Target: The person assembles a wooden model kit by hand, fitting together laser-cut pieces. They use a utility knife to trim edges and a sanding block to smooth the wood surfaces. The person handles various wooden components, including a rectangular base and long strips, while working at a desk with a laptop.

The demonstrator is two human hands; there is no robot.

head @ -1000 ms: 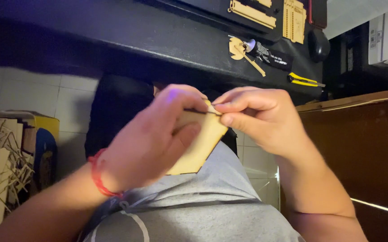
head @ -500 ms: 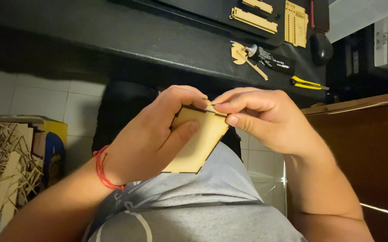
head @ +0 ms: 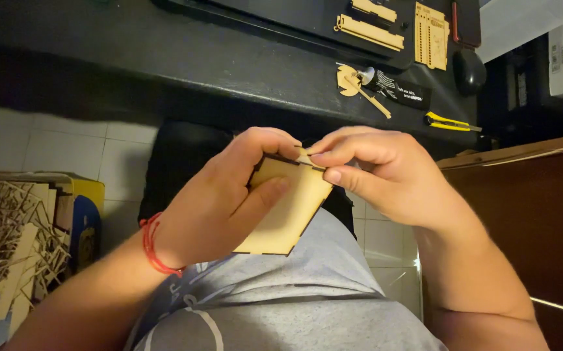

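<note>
Both hands work a thin wood panel [head: 288, 211] held above the lap, just below the counter [head: 164, 58] edge. Panel is pale, laser-cut w/ dark burnt edges and notched tabs along its sides, tilted so its flat face looks up at the camera.

Left hand [head: 220, 201]: fingers wrapped round the panel's left edge from behind, thumb [head: 262, 195] pressed flat across its face – a firm clasp on the panel. Red string bracelet [head: 153, 247] on that wrist.

Right hand [head: 385, 172]: thumb and forefinger pinched together at the panel's top right corner, on a small wood piece [head: 305, 156] that sits right at the top edge. Piece mostly hidden by the fingertips, so can't tell whether it's slotted in or just touching. Other fingers curled under.

Beneath the hands: grey shirt [head: 281, 305], black stool or seat [head: 177, 162] behind, white tile floor [head: 54, 140].

Counter is dark, well apart from the hands. On it, upper right: black glue tube [head: 398, 89] lying flat, w/ a small round wood cut-out [head: 346, 79] and thin stick [head: 376, 103] touching its left end; yellow utility knife [head: 450, 121] near the front edge; black mouse [head: 469, 71] beside it. Farther back, flat wood strips [head: 369, 31] and a perforated wood sheet [head: 431, 36] on a black mat.

Far left on the floor: cardboard box [head: 15, 240] full of wood offcuts and scrap strips. Right side: brown wood cabinet [head: 528, 208].
</note>
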